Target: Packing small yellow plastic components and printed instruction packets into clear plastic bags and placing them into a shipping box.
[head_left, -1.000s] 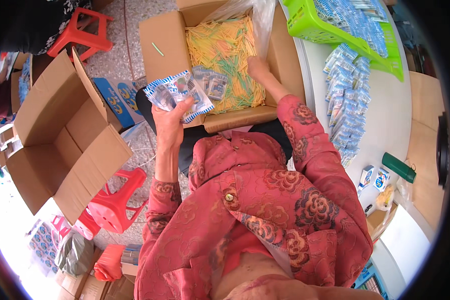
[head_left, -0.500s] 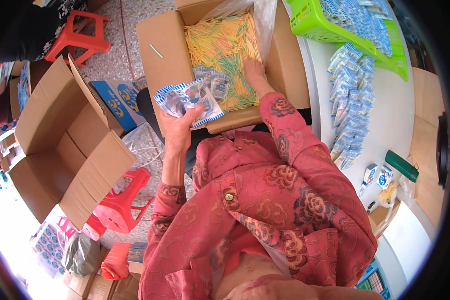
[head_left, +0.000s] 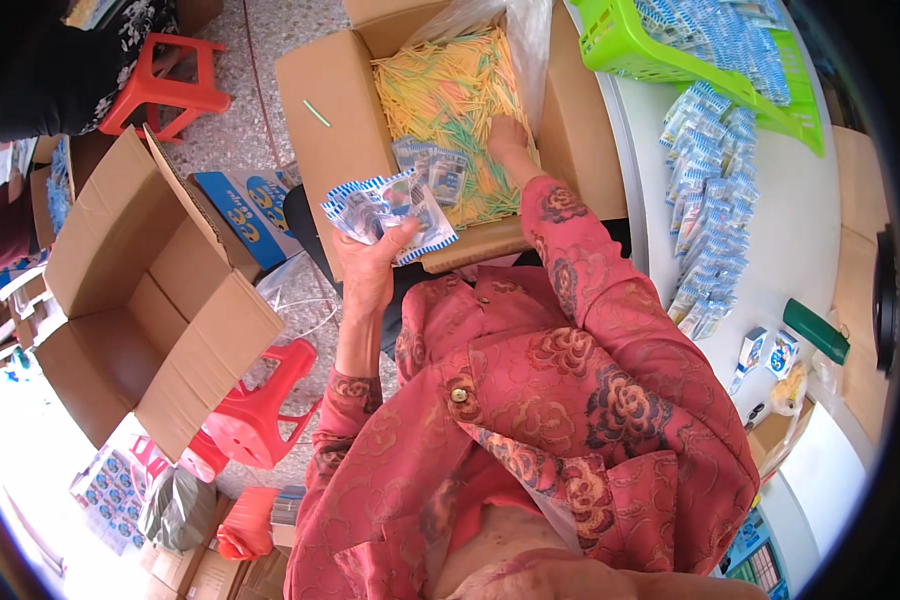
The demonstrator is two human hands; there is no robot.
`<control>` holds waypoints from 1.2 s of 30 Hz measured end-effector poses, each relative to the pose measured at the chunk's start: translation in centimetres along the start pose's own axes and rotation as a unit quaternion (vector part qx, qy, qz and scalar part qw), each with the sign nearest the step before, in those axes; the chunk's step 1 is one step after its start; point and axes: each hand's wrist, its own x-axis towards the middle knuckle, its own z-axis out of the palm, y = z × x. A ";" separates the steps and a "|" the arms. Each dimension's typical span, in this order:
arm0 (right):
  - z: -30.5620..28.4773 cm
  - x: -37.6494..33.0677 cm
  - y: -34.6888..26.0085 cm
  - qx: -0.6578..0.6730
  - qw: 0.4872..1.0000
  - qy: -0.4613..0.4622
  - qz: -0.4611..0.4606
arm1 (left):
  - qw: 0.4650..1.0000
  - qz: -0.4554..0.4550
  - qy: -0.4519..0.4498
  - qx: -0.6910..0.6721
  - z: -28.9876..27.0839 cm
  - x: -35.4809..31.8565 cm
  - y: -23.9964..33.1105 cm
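My left hand (head_left: 370, 262) is closed around a fanned stack of blue-and-white packets (head_left: 388, 212), held just over the near edge of the open cardboard box (head_left: 315, 150). My right hand (head_left: 507, 140) is down in the box on the heap of yellow and green sticks (head_left: 450, 100); whether its fingers are spread or pinching, I cannot tell. To do this well I would keep the stack level and squeezed firmly, and gather only a small, tidy bunch with the right hand, so none spill.
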 end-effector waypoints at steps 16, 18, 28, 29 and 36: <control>-3.9 -1.3 3.4 0.467 0.833 -0.294 0.023 | 0.999 0.016 -0.043 -0.004 0.4 -1.0 0.0; -4.0 -2.9 2.8 0.478 0.812 -0.334 0.004 | 0.999 0.012 -0.047 0.001 0.6 -1.2 0.3; -4.0 -9.1 0.7 0.235 0.856 -0.433 -0.157 | 0.995 0.029 -0.091 0.006 0.7 -2.3 0.8; -4.6 -9.3 0.5 0.221 0.870 -0.400 -0.185 | 0.995 0.036 -0.087 0.013 0.8 -2.4 1.0; -16.7 -11.3 -1.5 0.520 0.789 -0.253 -0.208 | 0.995 0.024 -0.082 0.045 0.3 -2.4 0.6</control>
